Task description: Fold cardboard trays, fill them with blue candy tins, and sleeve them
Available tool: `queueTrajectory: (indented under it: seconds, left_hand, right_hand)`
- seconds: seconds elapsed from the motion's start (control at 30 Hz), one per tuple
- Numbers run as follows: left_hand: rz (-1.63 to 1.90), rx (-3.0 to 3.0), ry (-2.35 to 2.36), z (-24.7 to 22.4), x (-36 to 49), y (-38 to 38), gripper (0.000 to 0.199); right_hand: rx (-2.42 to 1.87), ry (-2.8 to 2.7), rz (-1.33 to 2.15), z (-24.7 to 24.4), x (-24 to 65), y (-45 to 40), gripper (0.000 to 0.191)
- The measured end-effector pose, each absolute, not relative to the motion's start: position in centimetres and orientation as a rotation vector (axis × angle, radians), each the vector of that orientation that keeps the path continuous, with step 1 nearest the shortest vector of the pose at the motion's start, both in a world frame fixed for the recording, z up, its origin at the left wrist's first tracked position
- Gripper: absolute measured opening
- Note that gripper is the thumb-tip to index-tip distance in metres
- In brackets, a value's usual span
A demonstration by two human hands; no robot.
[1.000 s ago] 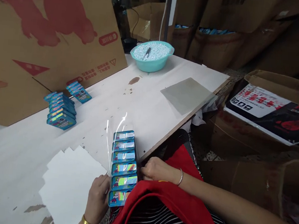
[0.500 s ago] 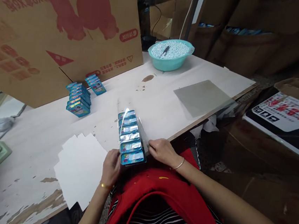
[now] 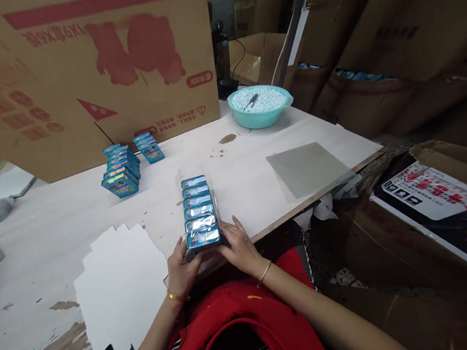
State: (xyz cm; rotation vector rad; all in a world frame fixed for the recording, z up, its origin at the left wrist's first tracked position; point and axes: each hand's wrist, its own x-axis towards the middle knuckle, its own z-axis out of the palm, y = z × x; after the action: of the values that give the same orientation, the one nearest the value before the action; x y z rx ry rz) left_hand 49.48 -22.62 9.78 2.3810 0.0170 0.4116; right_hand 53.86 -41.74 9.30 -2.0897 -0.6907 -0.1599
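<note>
A row of several blue tins (image 3: 198,211), lying under shiny clear plastic film, runs away from me at the table's near edge. At its near left corner is my left hand (image 3: 182,272), fingers along the side and thumb at the near end, closed on the row. My right hand (image 3: 240,248) rests against the row's right side with its fingers stretched and apart. Part of the film stands up along that side. The undersides of the tins are hidden. Just left of my left hand lies a fanned stack of white sheets (image 3: 123,288).
More blue tins (image 3: 121,172) stand by a large cardboard box (image 3: 146,51). Behind is a turquoise basin (image 3: 259,121) of small white pellets with a dark tool. A stack of clear sheets (image 3: 308,168) lies at the right; a printed carton (image 3: 434,189) stands beyond the table edge.
My right hand has moved left from the raised film onto the side of the row, its fingers now stretched. My left hand has opened somewhat around the near corner. The camera view has tilted up.
</note>
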Motion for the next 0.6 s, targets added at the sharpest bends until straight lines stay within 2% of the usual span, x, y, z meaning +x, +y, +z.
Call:
queueTrajectory:
  seconds: [0.13, 0.27, 0.43, 0.6]
  left_hand:
    - [0.572, 2.386, 0.056, 9.9, 51.3, -23.4, 0.019]
    - [0.717, 2.427, 0.047, 9.9, 52.4, -23.9, 0.022]
    - [0.758, 2.51, -0.012, 9.3, 52.8, -24.4, 0.021]
    - [0.713, 2.602, -0.21, 8.6, 55.1, -27.4, 0.022]
  right_hand:
    - [-2.098, -0.531, -0.343, 9.4, 55.2, -40.6, 0.031]
    - [-2.222, -0.466, -0.436, 9.6, 55.8, -40.0, 0.018]
    - [-2.273, -0.456, -0.477, 9.5, 56.7, -40.9, 0.011]
    - [-2.249, -0.491, -0.472, 8.9, 60.2, -45.3, 0.012]
